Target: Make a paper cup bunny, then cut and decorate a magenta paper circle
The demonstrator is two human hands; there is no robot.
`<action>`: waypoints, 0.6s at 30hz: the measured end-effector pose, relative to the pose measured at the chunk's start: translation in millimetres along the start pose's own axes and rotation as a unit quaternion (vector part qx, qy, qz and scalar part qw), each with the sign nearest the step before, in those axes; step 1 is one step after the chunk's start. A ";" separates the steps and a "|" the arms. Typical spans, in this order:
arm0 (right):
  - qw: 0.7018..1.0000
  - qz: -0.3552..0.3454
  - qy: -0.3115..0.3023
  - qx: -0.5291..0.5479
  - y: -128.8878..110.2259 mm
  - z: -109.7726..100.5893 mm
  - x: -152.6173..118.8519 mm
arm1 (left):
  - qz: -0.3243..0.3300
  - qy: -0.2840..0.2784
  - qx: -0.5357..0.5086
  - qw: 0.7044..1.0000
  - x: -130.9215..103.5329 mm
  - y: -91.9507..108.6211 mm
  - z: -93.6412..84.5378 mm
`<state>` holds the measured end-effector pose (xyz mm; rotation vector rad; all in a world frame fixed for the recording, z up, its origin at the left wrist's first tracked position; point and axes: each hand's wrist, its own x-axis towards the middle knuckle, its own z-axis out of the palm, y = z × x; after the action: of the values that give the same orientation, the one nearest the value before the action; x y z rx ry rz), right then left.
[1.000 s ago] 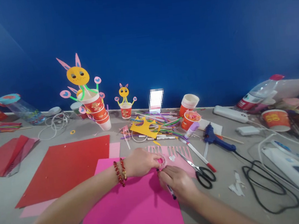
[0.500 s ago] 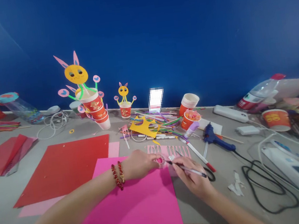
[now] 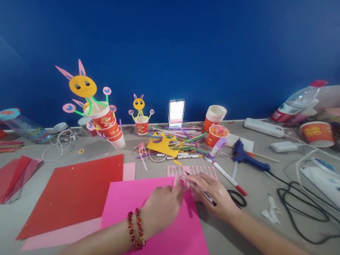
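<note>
A bright pink sheet (image 3: 158, 243) lies in front of me on the table. My left hand (image 3: 163, 206), below a red bead bracelet, pinches a clear round ring (image 3: 181, 182) at the sheet's top right corner. My right hand (image 3: 213, 194) is closed around a pen (image 3: 208, 197), its tip beside the ring's right edge. Just beyond the ring lies a light pink strip with cut-outs (image 3: 175, 170). Whether the ring lies flat on the sheet, I cannot tell.
Red paper (image 3: 79, 191) lies to the left. A blue glue gun (image 3: 247, 157) with a black cord, a red-capped marker (image 3: 229, 178) and a power strip (image 3: 326, 179) are to the right. Stacked cups (image 3: 104, 122) and pipe cleaners (image 3: 189, 135) stand or lie behind.
My left wrist has shifted lower, toward me, with the fingers still at the ring. My right hand has turned the pen, so its rear end points more toward me.
</note>
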<state>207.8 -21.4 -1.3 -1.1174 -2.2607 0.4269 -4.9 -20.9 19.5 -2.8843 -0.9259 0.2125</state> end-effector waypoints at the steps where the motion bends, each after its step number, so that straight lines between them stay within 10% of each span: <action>1: 1.000 0.002 0.000 -0.002 -0.1 -0.5 0.4 | -0.008 -0.009 0.006 1.000 -0.4 6.2 2.9; 12: 0.996 0.035 -0.024 0.082 -1.4 -18.6 36.1 | -0.045 0.020 0.091 0.995 -2.5 27.4 16.3; 18: 0.973 0.054 -0.209 0.080 -11.5 -15.3 101.3 | -0.052 0.022 0.103 0.993 -2.6 30.7 20.4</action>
<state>161.1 53.2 52.3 -1.1515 -2.4681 0.9490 7.2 -46.1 -4.7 -2.6357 -0.9799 0.2204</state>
